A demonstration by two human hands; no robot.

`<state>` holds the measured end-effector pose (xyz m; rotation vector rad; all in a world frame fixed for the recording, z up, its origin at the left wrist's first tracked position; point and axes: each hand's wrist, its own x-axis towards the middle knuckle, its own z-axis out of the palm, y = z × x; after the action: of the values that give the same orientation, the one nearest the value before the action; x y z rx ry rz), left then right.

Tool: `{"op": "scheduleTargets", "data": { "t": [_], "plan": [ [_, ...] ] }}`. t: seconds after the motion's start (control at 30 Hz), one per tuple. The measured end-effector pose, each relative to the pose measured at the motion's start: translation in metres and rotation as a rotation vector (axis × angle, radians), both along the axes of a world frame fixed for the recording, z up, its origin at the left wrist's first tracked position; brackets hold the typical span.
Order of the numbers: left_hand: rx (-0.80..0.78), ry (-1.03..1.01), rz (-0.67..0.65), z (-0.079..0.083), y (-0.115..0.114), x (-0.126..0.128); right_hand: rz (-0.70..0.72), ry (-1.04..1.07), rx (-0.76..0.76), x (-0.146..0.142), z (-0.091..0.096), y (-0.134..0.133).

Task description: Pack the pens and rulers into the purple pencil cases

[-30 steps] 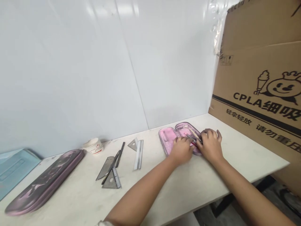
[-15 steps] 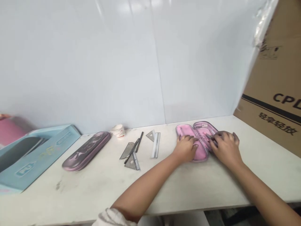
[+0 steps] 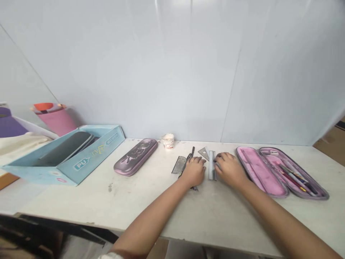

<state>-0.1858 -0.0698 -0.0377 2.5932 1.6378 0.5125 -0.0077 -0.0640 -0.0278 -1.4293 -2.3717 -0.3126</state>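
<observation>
My left hand [image 3: 194, 170] lies palm down over a small pile of drawing tools, fingers stretched out and a little apart. Beneath it a dark pen [image 3: 192, 151] and part of a set square stick out, and a grey protractor [image 3: 179, 165] shows on its left. My right hand [image 3: 229, 167] has its fingertips on the right edge of a clear ruler [image 3: 211, 166], which is still at the tabletop. Just behind the ruler is a small set square [image 3: 204, 153]. To the right, a pink pencil case [image 3: 249, 163] lies open, with several pens [image 3: 296, 178] in its right half.
A closed dark-pink pencil case [image 3: 136, 157] lies left of the tools. Behind it stands a paper cup [image 3: 168, 141] near the wall. At the left, a light-blue box [image 3: 94, 154] holds a dark case [image 3: 66, 148], with a pink container [image 3: 58, 118] behind. The white table [image 3: 151, 212] ends at its front edge.
Both hands have left the open pencil case and moved left to the drawing tools. The right hand is now at the ruler, the left over the pile. The view has swung left.
</observation>
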Motion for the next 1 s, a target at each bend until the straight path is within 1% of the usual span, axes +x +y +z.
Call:
{"op": "scheduleTargets", "data": {
  "t": [0.13,0.27,0.37,0.47,0.53,0.6,0.67,0.73,0.8,0.83,0.9,0.93,1.0],
  "plan": [
    [0.048,0.029,-0.008,-0.004,0.002,-0.017,-0.005,-0.03,-0.102,-0.043,-0.001,0.01],
    [0.048,-0.018,0.117,-0.002,0.008,-0.035,-0.069,-0.001,-0.194,-0.076,0.004,0.023],
    [0.013,-0.054,0.19,-0.005,0.013,-0.047,-0.159,-0.003,-0.273,-0.099,0.006,0.031],
    [0.024,-0.073,0.191,-0.011,0.015,-0.053,-0.276,-0.034,-0.335,-0.117,0.006,0.037],
    [0.032,-0.073,0.182,-0.015,0.014,-0.054,-0.319,-0.042,-0.353,-0.12,0.006,0.039],
    [0.074,-0.066,0.178,-0.016,0.013,-0.055,-0.335,-0.04,-0.338,-0.116,0.008,0.038],
    [0.188,-0.057,0.163,-0.01,0.01,-0.055,-0.287,-0.026,-0.281,-0.102,0.013,0.031],
    [0.336,-0.039,0.118,0.001,0.006,-0.055,-0.136,0.01,-0.219,-0.082,0.019,0.019],
    [0.42,0.015,0.027,0.013,0.002,-0.052,0.044,0.054,-0.209,-0.059,0.025,0.005],
    [0.424,0.056,-0.023,0.019,-0.001,-0.05,0.088,0.06,-0.214,-0.047,0.028,-0.003],
    [0.378,0.146,-0.095,0.026,-0.005,-0.041,0.095,0.038,-0.217,-0.026,0.032,-0.015],
    [0.339,0.181,-0.11,0.029,-0.007,-0.036,0.079,0.019,-0.204,-0.017,0.033,-0.019],
    [0.256,0.206,-0.098,0.032,-0.011,-0.026,0.067,-0.004,-0.152,-0.003,0.034,-0.023]
  ]
}}
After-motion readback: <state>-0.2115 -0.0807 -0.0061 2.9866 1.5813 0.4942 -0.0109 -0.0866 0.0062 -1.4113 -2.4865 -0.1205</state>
